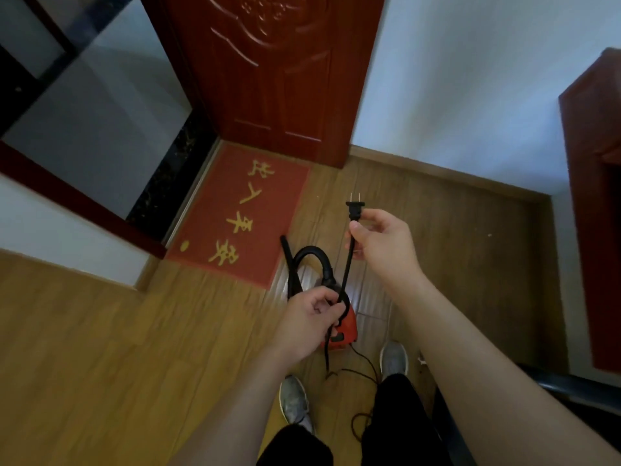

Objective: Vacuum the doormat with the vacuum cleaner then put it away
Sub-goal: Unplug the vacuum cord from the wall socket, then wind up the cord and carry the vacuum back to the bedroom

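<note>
Head view only. Doormat point(235, 213), red with yellow characters, lies flat on the wood floor point(84, 348) against the threshold, at the foot of the open door point(268, 79).

- Vacuum cleaner point(346, 326): small red body on the floor just off the doormat's near corner, between it and the person's shoes. Black hose point(312, 252) arches up beside that corner.
- Right hand point(383, 243): thumb and fingers pinch the cord point(347, 264) just under the plug point(355, 208), prongs up, off the doormat's right edge. Plug is free of any socket.
- Left hand point(309, 317): fingers curled round the cord lower down, over the vacuum cleaner. Cord runs fairly straight between the hands.

Judgement: cord handling, either gathering it for storage or readying it to plug in. Cannot tell which.
</note>
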